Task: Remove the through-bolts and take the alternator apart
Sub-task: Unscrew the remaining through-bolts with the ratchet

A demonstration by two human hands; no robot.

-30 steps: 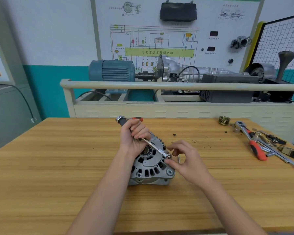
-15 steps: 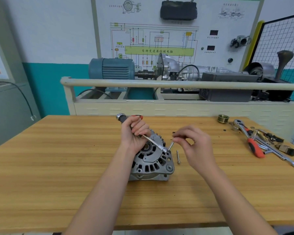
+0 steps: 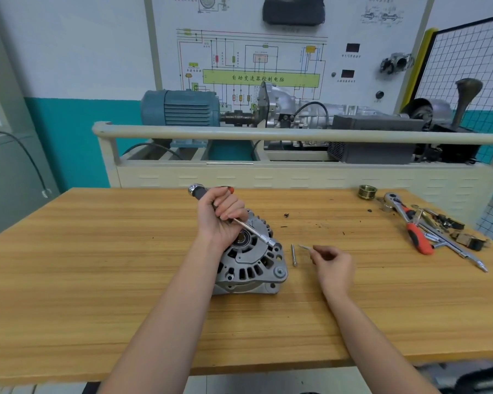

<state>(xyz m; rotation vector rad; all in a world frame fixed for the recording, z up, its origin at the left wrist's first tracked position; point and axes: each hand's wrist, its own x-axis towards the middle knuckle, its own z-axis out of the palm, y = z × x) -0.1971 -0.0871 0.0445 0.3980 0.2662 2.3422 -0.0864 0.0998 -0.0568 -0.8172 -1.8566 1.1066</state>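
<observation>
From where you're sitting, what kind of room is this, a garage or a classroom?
Most likely an automotive training workshop. A wiring-diagram board hangs on the wall, a motor-and-gearbox demonstration rig stands behind the wooden bench, and an alternator is being stripped there.

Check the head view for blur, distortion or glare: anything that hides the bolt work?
Head view: even lighting and soft shadows on the table; wide-angle bowing bends the rail; the bolt pinched in the right hand is motion-smeared; the alternator and the loose bolt are sharp.
</observation>
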